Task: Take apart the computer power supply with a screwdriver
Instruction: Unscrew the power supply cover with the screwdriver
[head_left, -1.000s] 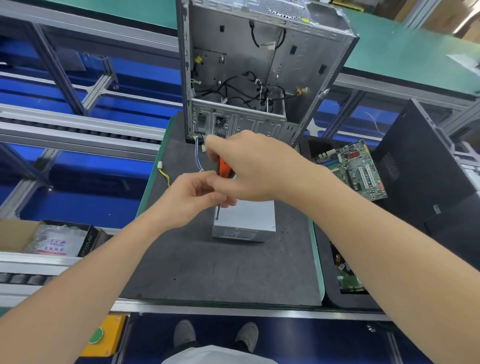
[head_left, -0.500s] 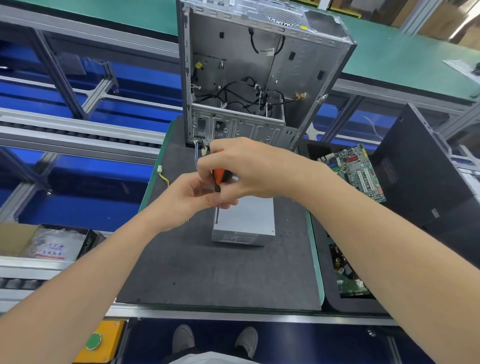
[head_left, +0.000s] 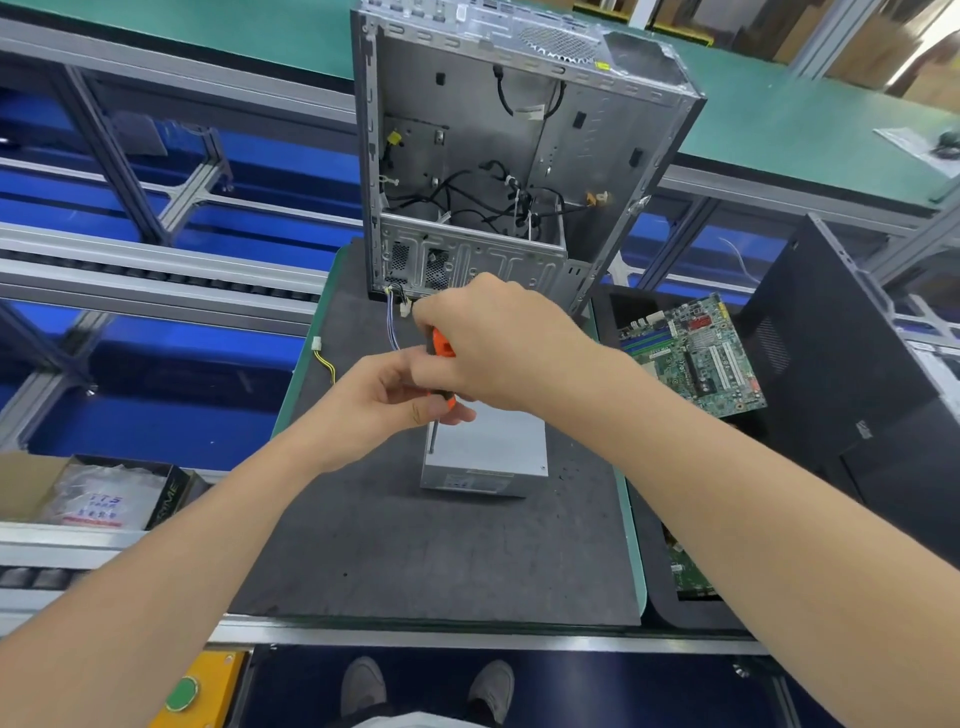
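Right hand (head_left: 498, 353) grips screwdriver (head_left: 442, 344) | grey mat (head_left: 389, 545) | roller conveyor (head_left: 156, 270) left

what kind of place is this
Likely an electronics disassembly or repair line: an opened computer case stands on a grey work mat, a bare motherboard lies beside it, and conveyor rails run alongside.
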